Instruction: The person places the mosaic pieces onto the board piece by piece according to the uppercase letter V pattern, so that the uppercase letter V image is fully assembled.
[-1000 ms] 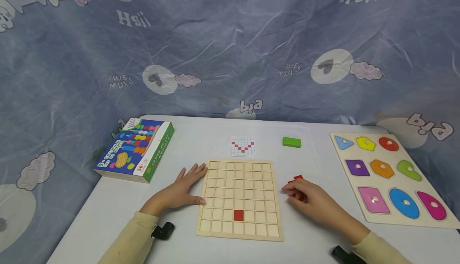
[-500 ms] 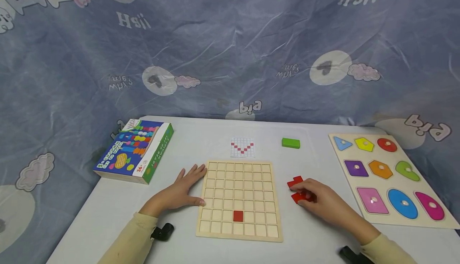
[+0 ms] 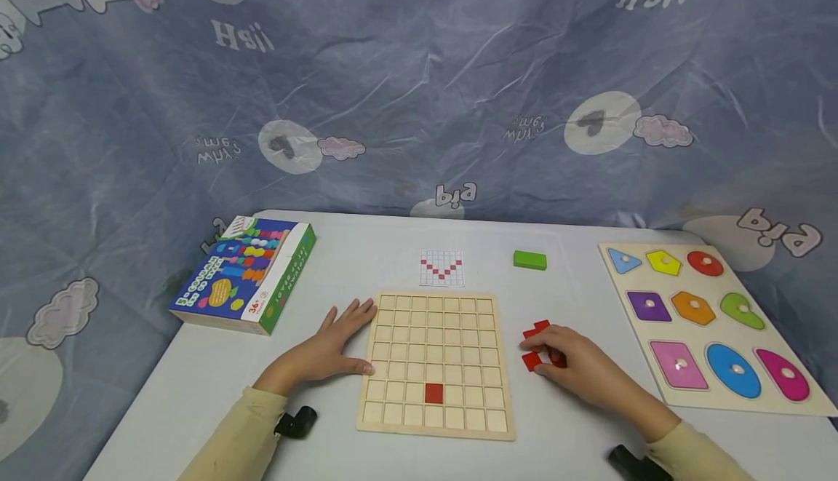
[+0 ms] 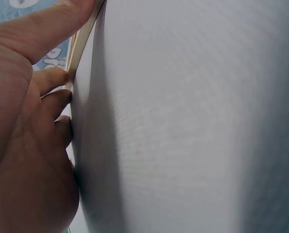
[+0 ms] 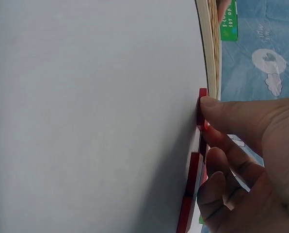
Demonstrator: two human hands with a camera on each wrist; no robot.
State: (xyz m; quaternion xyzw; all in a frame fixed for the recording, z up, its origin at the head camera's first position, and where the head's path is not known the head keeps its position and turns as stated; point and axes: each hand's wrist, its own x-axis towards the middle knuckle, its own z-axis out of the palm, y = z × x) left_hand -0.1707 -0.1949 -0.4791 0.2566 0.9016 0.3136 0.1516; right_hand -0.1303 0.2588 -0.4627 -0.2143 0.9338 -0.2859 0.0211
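Note:
A wooden grid board [image 3: 387, 430] lies on the table with one red square tile [image 3: 433, 394] in a cell of its second row from the near edge. Along the board's left edge rests my left hand [image 3: 340, 346], fingers spread, thumb and fingertips touching the rim. To the right of the board, my right hand [image 3: 576, 364] pinches a red tile [image 3: 531, 362] between thumb and index finger, low at the tabletop. More red tiles [image 3: 538, 328] lie by its fingers, partly hidden. In the right wrist view, the thumb presses the pinched tile [image 5: 201, 109], and other tiles [image 5: 193, 174] sit under the curled fingers.
Beyond the board lies a pattern card [image 3: 441, 268] with a red V of squares. A green block [image 3: 529, 260] is to its right. A boxed game [image 3: 245, 273] stands at the left, a shape puzzle board [image 3: 703, 335] at the right.
My right hand first drew back to the right, uncovering red tiles, then shifted slightly left, with one tile moving left away from the others. The left hand has stayed on the board.

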